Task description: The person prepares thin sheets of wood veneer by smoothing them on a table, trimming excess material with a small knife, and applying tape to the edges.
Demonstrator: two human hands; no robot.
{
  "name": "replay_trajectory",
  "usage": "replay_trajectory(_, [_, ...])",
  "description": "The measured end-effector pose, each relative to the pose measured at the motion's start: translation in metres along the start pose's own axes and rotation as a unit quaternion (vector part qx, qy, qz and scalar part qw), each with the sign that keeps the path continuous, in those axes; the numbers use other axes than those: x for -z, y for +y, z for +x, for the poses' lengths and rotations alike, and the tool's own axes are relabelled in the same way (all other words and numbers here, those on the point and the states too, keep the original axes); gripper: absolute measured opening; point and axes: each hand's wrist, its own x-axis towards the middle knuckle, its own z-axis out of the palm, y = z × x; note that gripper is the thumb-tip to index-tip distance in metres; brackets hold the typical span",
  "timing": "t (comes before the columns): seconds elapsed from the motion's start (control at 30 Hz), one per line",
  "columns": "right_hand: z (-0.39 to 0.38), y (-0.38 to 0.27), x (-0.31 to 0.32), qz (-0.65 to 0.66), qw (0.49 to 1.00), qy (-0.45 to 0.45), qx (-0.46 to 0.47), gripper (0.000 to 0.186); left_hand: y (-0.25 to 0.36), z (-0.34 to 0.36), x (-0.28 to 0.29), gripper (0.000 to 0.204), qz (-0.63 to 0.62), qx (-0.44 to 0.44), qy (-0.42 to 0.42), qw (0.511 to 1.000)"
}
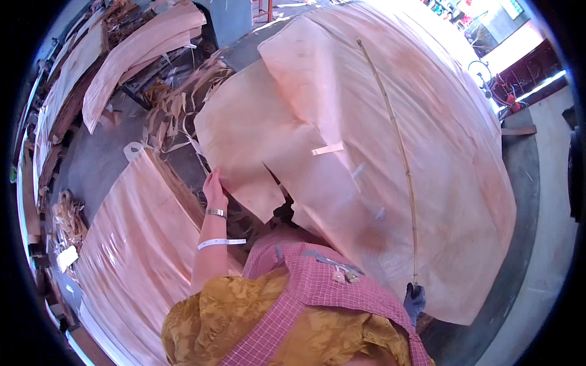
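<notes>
My left hand [214, 189], bare with a metal watch at the wrist, grips the left edge of a thin pinkish wood veneer sheet [244, 131]. That sheet is torn at its near edge, with a dark gap beside the tear. My right hand [414, 301], in a dark grey glove, is closed round the near end of a long thin bamboo stick [397, 134]. The stick lies across a broad spread of veneer [452, 171] and reaches toward its far side. A small pale strip of tape [328, 149] sticks to the veneer.
A tall stack of veneer sheets [137, 219] stands at my left. Torn veneer scraps [177, 107] litter the floor behind it, near more curved sheets [137, 55]. A bundle of strips [70, 216] lies far left. At the far right stands a bicycle [482, 76].
</notes>
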Motion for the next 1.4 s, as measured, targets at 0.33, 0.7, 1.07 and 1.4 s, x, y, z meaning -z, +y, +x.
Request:
replay_trajectory(0.33, [-0.009, 0.013, -0.016, -0.012, 1.000, -0.013, -0.014, 0.031, -0.015, -0.026, 0.046, 0.032, -0.002, 0.048, -0.002, 0.999])
replay_trajectory(0.7, [0.059, 0.049, -0.020, -0.008, 0.996, 0.000, 0.087, 0.019, -0.034, -0.018, 0.038, 0.043, 0.299, -0.028, 0.165, 0.940])
replay_trajectory(1.07, [0.280, 0.218, -0.095, -0.076, 0.994, 0.047, 0.068, 0.036, -0.262, -0.291, -0.328, 0.073, 0.642, -0.500, -0.442, 0.378])
replay_trajectory(1.4, [0.310, 0.283, -0.111, -0.046, 0.997, -0.017, 0.066, 0.044, -0.349, -0.328, -0.395, 0.086, 0.700, -0.501, -0.412, 0.299])
